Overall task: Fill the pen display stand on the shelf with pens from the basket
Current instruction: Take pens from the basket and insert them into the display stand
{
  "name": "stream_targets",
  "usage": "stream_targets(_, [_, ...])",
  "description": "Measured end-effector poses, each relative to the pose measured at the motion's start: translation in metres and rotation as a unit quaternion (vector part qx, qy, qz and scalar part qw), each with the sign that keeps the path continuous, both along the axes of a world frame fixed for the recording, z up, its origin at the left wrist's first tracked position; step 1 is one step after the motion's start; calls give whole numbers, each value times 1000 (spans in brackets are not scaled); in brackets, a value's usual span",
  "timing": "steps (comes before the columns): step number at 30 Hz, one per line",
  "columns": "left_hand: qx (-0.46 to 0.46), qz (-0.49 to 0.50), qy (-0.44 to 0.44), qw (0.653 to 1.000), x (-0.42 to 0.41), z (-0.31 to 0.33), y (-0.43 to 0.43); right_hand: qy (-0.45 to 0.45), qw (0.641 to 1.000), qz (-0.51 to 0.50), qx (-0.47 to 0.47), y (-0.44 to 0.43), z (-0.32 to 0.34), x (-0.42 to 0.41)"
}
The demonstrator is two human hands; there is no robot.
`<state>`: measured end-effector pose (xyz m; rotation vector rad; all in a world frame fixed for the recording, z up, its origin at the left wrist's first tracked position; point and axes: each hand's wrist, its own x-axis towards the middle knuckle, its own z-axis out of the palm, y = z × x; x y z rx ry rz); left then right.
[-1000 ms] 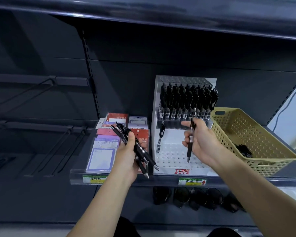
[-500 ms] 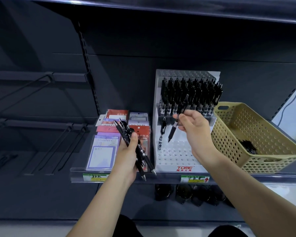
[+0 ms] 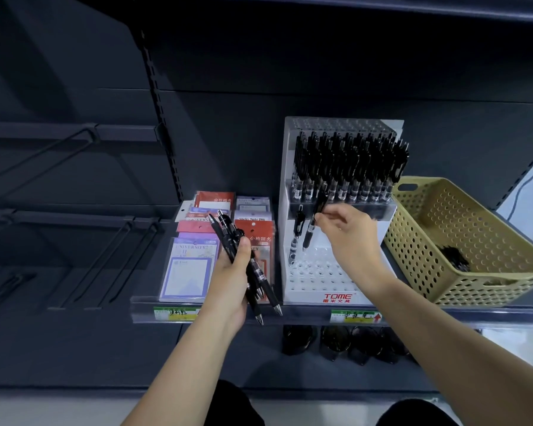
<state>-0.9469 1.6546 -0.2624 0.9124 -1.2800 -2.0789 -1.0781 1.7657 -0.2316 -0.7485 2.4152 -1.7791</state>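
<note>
Nearest the viewer, the left hand [image 3: 231, 272] is wrapped round a bundle of black pens [image 3: 260, 281], thumb pressed across the barrels. Their long axes run diagonally: metal tips point down and right, past the shelf edge [image 3: 216, 307]; clicker ends point up and left, over the sticky note packs [image 3: 190, 267].

Further in, the right hand [image 3: 348, 238] pinches a single black pen [image 3: 309, 235] between thumb and fingertips, gripping near its upper end. This pen stands steeply, slightly tilted: tip down and a little left, clip end up and right. It sits in front of the white pen display stand [image 3: 320, 273], above the lower tier's holes. Whether the tip has entered a hole cannot be determined. One lone pen [image 3: 296, 229] stands upright in the lower tier, just beside the held one, on its left.

Behind, the stand's upper tier carries a dense row of upright pens [image 3: 348, 161], clips uppermost.

To the right of the stand, touching or nearly so, sits the perforated tan basket [image 3: 486, 281], with a few dark pens [image 3: 454, 259] lying on its floor.
</note>
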Motion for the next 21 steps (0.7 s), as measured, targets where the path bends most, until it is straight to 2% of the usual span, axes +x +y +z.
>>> stream_targets(10, [-10,-20,20,1000,0,-3,1,6,993,17,113,-6,-17,-4])
stream_targets(21, [-17,-33,-7,999,1,-3,9,17,988,5,153,-4,-14,-4])
